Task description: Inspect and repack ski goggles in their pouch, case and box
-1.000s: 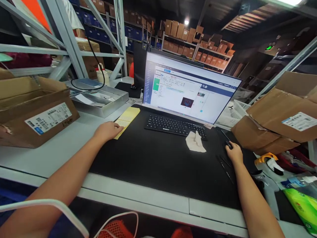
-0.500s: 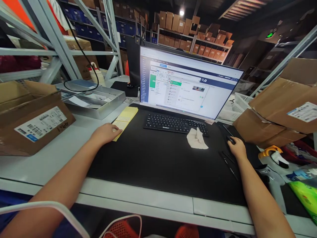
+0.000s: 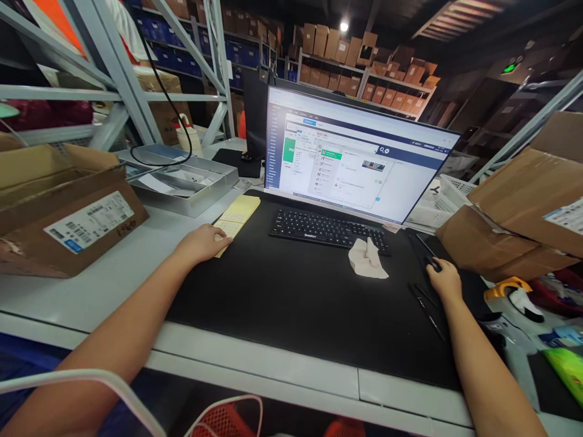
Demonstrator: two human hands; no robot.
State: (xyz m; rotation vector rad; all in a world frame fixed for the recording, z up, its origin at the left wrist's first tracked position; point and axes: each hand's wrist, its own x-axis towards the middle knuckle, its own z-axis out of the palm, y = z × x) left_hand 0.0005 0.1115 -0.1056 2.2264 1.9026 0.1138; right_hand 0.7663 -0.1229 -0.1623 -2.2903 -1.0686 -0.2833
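Note:
My left hand [image 3: 207, 243] rests on the lower end of a yellow pad of slips [image 3: 239, 212], its fingers curled together at the paper's edge; whether it grips anything is hidden. At the right, my right hand [image 3: 445, 279] is wrapped over a black computer mouse [image 3: 433, 263]. Between the hands lie a black keyboard [image 3: 319, 229] and a crumpled white tissue [image 3: 367, 260] that overlaps its lower right edge. Behind the keyboard, a lit monitor [image 3: 350, 164] shows several windows. Dark pens [image 3: 429, 312] lie beside my right forearm on the black desk mat [image 3: 291, 303].
An open cardboard box [image 3: 68, 212] and a grey tray [image 3: 195, 191] stand at the left. Stacked cartons [image 3: 523, 200], a tape roll [image 3: 507, 290], a grey scanner [image 3: 517, 346] and a green packet [image 3: 567, 370] are at the right. A person's orange-and-white clothing shows behind the metal frame.
The whole view has shifted, so the desk items appear slightly further right. My left hand is still at the yellow pad and my right hand is still on the mouse.

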